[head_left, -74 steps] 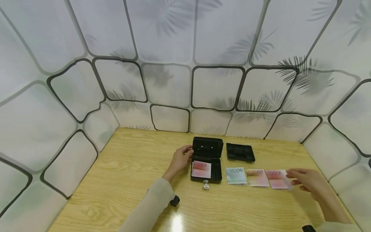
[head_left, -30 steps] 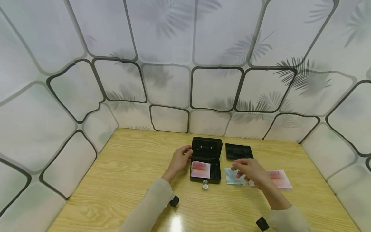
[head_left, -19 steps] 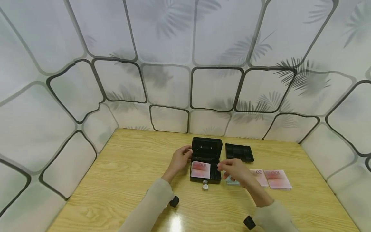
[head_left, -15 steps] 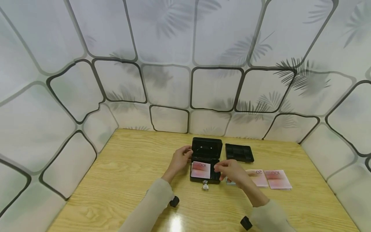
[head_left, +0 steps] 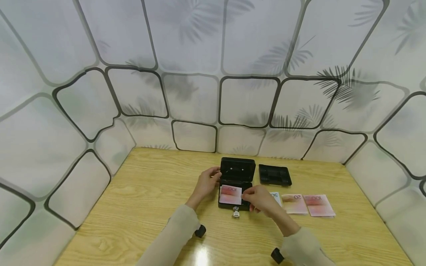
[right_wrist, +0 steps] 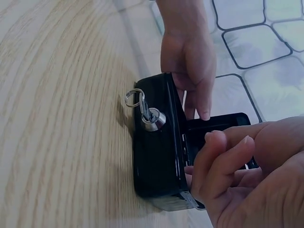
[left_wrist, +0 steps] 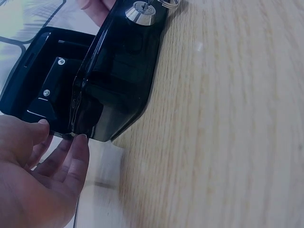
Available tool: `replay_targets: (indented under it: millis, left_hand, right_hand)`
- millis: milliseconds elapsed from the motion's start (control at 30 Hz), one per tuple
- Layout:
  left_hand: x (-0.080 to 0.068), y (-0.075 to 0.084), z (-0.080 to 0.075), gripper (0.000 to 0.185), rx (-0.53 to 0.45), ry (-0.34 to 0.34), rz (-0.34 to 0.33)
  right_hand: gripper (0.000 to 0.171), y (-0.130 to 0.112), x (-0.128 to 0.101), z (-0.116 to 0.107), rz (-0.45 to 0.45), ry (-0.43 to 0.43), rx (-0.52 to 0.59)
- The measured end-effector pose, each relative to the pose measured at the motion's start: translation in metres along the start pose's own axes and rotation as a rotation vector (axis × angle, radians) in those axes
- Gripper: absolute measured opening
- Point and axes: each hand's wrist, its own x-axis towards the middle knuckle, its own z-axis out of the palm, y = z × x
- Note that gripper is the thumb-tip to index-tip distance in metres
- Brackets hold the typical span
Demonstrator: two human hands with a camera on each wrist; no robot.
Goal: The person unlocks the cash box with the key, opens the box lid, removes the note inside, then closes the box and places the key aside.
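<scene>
A black cash box [head_left: 237, 169] stands on the table with its lid raised. Pink 100 notes [head_left: 229, 194] lie in its left part. At the hinge corner, my left hand [head_left: 207, 183] grips the box, its thumb by the lid and fingers on the side [left_wrist: 42, 171]. My right hand [head_left: 261, 200] reaches over the box's right side, fingertips at the right edge of the pink notes. In the right wrist view its fingers are loosely bent; the thumb and index tips are hidden by the box. Keys on a ring [right_wrist: 135, 98] hang from the front lock [right_wrist: 153, 118].
Right of the box lie a 50 note [head_left: 277, 198], partly behind my right hand, a 20 note [head_left: 296, 204] and 100 notes [head_left: 319, 205] in a row. A black insert tray [head_left: 275, 175] sits behind them. Patterned curtains [head_left: 196, 138] border the table [head_left: 149, 207].
My right hand has moved left from the 100 notes at the right, across the row, to the notes in the box. My left hand stays at the box.
</scene>
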Motion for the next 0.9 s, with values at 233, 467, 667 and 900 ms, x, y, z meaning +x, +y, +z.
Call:
replay_targets:
  millis: [233,467,667,900]
  left_hand:
    - [0.001,-0.002,0.001,0.03,-0.005,-0.003,0.003]
    - [0.001,-0.001,0.001,0.03,-0.008,-0.001,0.009]
    - [0.001,0.0,0.0,0.03,-0.011,0.001,0.024]
    - [0.002,0.0,0.0,0.03,-0.002,-0.003,0.011]
  right_hand:
    - [0.021,0.0,0.001,0.005,-0.005,-0.025,-0.01]
    - [0.036,-0.004,0.003,0.01,0.043,0.017,0.045]
    - [0.047,-0.005,0.007,0.014,0.074,0.054,0.126]
    - [0.046,-0.004,0.011,0.014,0.08,0.07,0.194]
